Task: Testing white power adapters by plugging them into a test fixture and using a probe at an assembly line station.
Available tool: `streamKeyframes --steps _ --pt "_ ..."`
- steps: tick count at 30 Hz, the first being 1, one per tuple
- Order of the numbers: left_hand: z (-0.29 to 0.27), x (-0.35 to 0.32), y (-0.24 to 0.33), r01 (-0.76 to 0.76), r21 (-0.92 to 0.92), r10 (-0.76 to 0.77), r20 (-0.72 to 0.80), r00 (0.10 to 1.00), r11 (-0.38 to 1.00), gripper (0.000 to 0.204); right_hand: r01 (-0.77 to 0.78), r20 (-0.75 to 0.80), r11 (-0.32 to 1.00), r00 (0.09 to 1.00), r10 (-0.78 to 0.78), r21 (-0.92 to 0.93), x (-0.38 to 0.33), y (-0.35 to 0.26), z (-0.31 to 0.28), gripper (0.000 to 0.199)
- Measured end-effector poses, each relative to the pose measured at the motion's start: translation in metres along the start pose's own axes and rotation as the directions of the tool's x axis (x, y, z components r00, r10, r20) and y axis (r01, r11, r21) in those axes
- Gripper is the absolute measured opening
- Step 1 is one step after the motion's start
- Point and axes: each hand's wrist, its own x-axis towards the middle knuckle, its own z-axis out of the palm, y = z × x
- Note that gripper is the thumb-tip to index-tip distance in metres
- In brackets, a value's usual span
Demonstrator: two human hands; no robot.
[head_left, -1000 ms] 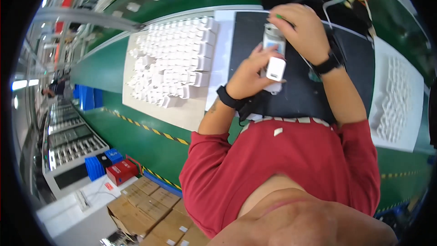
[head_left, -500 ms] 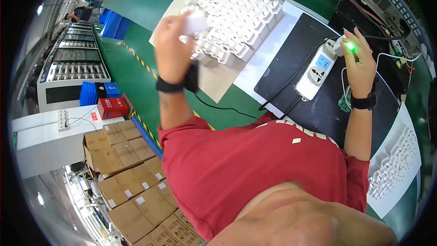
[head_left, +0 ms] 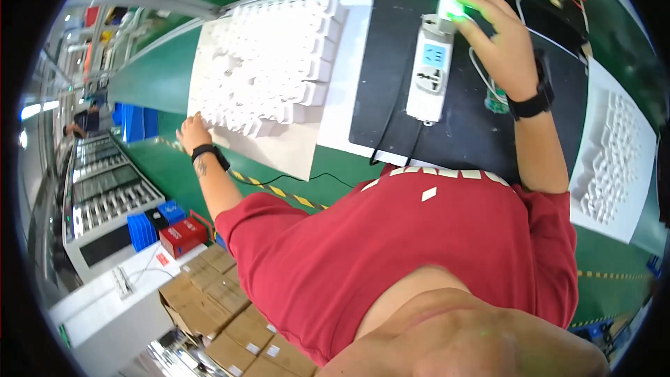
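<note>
My right hand (head_left: 504, 45) has its thumb and fingers around a small white plug-in adapter (head_left: 445, 21) at the far end of a white power strip (head_left: 423, 101). A green light glows by the fingertips. The strip lies on a black mat (head_left: 380, 49). At the near left corner of a tan sheet (head_left: 296, 150), my left hand (head_left: 192, 132) is open, its fingers apart and no object visible in it. Rows of white plastic adapters (head_left: 279, 56) crowd that sheet, just beyond the left hand.
More small white parts (head_left: 608, 160) lie on a white sheet (head_left: 590, 213) at the right. A green circuit board (head_left: 496, 102) with a white cable sits by my right wrist. Cardboard boxes (head_left: 241, 328), a red box (head_left: 183, 236) and blue bins (head_left: 139, 122) stand at the left.
My left hand has moved from over the white adapters to the sheet's near left corner, and the white piece it held is gone from it. The right hand stays at the strip; the view has turned.
</note>
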Motion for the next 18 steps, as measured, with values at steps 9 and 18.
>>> streamKeyframes --steps 9,18 --pt "-0.11 -0.024 0.012 0.011 -0.037 -0.022 -0.32 0.947 0.999 0.043 -0.036 0.022 0.999 0.999 0.037 -0.015 0.0 -0.014 -0.012 0.03" --pt "-0.313 -0.101 0.139 -0.884 -0.254 0.2 -0.915 0.351 0.392 0.037 0.144 -0.434 0.923 0.849 -0.301 -0.357 0.024 -0.072 -0.172 0.025"
